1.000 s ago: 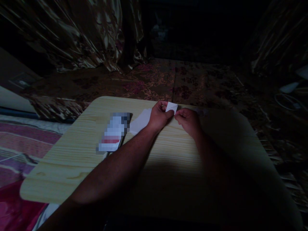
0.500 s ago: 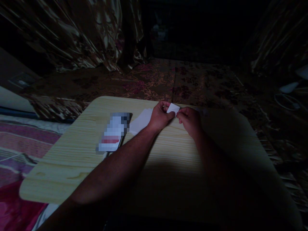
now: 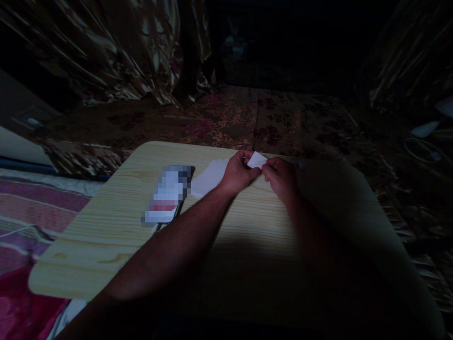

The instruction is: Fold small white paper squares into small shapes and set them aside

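A small folded piece of white paper point(image 3: 256, 160) is pinched between both my hands near the far edge of a light wooden table point(image 3: 116, 226). My left hand point(image 3: 239, 174) grips its left side with closed fingers. On the paper's right side my right hand point(image 3: 282, 178) pinches it with thumb and fingertips. Just left of my left hand, a few flat white sheets point(image 3: 209, 177) lie on the table.
A blurred white and red packet point(image 3: 167, 193) lies on the table's left half. Patterned floral carpet point(image 3: 269, 123) spreads beyond the table, with shiny curtains point(image 3: 106, 52) at the back left. A striped red cloth point(image 3: 31, 212) sits left of the table. The right side is in deep shadow.
Both hands have shifted slightly to the right with the paper, and the paper has tilted flatter between the fingers.
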{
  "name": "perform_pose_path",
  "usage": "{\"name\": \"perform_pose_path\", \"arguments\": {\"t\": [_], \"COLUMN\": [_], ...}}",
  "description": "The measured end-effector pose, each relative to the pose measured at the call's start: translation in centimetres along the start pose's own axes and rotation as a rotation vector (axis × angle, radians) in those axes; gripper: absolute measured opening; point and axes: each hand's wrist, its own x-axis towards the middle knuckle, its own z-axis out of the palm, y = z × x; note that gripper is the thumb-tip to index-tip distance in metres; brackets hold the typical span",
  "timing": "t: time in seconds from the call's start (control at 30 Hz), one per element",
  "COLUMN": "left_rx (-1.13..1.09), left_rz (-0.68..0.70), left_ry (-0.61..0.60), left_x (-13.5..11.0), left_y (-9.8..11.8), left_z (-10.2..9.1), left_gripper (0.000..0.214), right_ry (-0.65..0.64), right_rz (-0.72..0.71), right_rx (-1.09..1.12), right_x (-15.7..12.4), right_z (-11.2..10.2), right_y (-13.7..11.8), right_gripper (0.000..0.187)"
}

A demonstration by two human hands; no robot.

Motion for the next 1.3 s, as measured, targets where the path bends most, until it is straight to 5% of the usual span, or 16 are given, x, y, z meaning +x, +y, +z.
{"name": "perform_pose_path", "arguments": {"t": [1.3], "left_rx": [0.031], "left_rz": [0.033], "left_ry": [-0.026], "left_x": [-0.1], "left_y": [-0.1], "left_z": [0.1], "left_gripper": [0.041], "right_ry": [-0.025], "right_rz": [-0.029], "right_rx": [-0.038], "right_x": [0.1], "right_z": [0.0], "right_y": [0.2], "right_gripper": [0.017]}}
